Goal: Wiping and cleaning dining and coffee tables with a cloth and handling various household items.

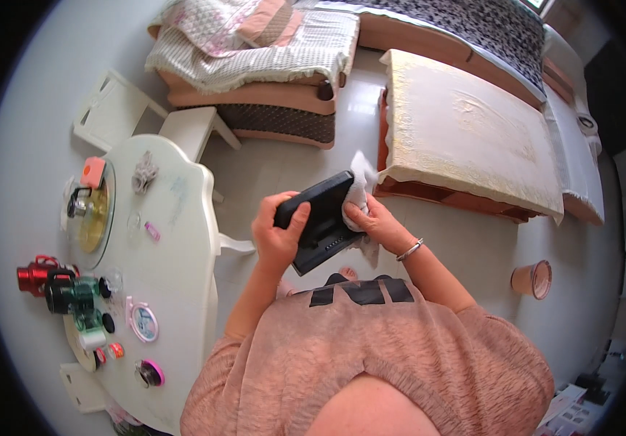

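L hand: left hand [278, 225] part-curled round L edge of black flat device [320, 218], thumb on near face; grip at rim prob. keeps most of that face clear.
R hand: right hand [378, 221] pinched on white cloth [360, 190], pressed to device's R edge; far-side fingers hidden. Cloth bunched, prob. so it bends round the edge.
Device: tilted, held betw. both hands in front of torso, clear of table.
R wrist: silver bangle [409, 249].
Table, L: white table [191, 305] w/ crumpled grey cloth [146, 173], apart from hands.
Jug: green see-through jug [84, 299], dark handle; contents unclear.
Turntable: glass turntable [110, 185] under glass pot w/ yellowish tint, liquid or base, can't tell.
Bin, R: pink bin [531, 280] on floor, mouth uncovered; contents can't tell.
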`<state>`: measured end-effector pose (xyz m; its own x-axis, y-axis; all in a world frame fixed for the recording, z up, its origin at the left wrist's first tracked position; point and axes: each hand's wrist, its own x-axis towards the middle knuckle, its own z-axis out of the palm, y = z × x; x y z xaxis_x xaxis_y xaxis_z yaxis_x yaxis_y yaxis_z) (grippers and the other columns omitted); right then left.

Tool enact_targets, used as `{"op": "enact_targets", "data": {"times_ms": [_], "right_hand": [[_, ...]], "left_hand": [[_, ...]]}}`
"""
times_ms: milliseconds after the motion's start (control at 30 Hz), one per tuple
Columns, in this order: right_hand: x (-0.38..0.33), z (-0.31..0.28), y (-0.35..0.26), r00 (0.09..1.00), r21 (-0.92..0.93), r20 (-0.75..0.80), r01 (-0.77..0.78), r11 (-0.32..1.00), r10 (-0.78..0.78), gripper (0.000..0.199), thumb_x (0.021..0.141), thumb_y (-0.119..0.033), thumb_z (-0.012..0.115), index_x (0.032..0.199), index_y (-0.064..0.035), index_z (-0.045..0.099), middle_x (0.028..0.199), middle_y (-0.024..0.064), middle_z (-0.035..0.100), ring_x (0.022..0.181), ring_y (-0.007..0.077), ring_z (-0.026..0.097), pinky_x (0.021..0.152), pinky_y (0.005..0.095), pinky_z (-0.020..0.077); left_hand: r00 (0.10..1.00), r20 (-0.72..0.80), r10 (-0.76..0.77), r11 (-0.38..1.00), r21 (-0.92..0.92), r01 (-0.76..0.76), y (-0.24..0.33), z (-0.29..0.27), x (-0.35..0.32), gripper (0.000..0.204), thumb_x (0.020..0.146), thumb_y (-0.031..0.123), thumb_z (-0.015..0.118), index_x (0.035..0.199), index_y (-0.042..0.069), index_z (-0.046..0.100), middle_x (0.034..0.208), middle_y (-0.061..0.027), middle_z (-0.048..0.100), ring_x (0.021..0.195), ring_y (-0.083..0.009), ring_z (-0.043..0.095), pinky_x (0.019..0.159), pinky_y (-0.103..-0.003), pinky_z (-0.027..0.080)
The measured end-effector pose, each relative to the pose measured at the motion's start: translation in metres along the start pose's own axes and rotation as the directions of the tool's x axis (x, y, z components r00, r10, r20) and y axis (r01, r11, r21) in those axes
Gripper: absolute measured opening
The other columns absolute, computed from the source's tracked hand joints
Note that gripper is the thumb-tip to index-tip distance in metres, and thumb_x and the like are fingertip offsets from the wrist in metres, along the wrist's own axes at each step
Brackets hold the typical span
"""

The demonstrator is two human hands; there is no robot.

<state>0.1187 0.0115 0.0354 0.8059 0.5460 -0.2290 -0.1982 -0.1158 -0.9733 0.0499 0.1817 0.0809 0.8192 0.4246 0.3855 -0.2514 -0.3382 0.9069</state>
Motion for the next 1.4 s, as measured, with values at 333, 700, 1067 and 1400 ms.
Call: {"op": "enact_targets", "data": {"times_ms": [333,700,1067,1400], "right_hand": [[0.004,-0.099,-0.015,0.999,0.175,0.034,-0.013,0.985,0.008,0.036,0.077,-0.02,0.06,0.105,-0.0009,0.047,0.09,0.0003,0.052,0.083,0.0075,0.046,0.075,0.0221,0.039],[0.09,-0.174,-0.01,0.937,-0.519,-0.23,0.112,0.847,-0.265,0.026,0.082,-0.026,0.047,0.09,-0.0017,0.052,0.08,0.0206,0.054,0.076,0.0356,0.053,0.066,0.0376,0.042],[0.129,-0.174,-0.023,0.775,-0.943,-0.245,-0.051,0.329,-0.583,0.035,0.069,-0.015,0.059,0.101,-0.0046,0.051,0.121,0.0315,0.024,0.107,0.0421,0.037,0.088,0.0396,0.0361],[0.174,-0.352,0.002,0.926,0.015,-0.354,-0.13,0.991,0.127,0.048,0.073,-0.032,0.06,0.107,-0.0007,0.049,0.083,0.006,0.058,0.078,0.0118,0.051,0.068,0.0267,0.0424]], "left_hand": [[0.878,0.429,-0.215,0.925,-0.199,0.324,-0.02,0.057,0.046,0.038,0.085,0.038,0.043,0.098,0.003,0.046,0.102,-0.011,0.051,0.096,-0.014,0.044,0.087,-0.028,0.03],[0.319,0.812,-0.488,0.298,-0.189,0.936,-0.107,0.173,0.12,0.033,0.085,0.028,0.045,0.095,-0.002,0.051,0.085,-0.0072,0.058,0.071,-0.0142,0.057,0.065,-0.026,0.048],[0.67,0.641,-0.374,0.433,-0.518,0.737,-0.148,0.302,0.193,0.027,0.082,0.014,0.044,0.106,0.001,0.047,0.097,-0.0094,0.055,0.085,-0.0171,0.054,0.075,-0.031,0.045],[0.077,0.96,-0.268,0.773,0.166,0.612,-0.135,0.361,0.214,0.037,0.084,0.025,0.05,0.111,0.001,0.042,0.095,-0.0039,0.053,0.086,-0.0096,0.048,0.076,-0.024,0.04]]}}
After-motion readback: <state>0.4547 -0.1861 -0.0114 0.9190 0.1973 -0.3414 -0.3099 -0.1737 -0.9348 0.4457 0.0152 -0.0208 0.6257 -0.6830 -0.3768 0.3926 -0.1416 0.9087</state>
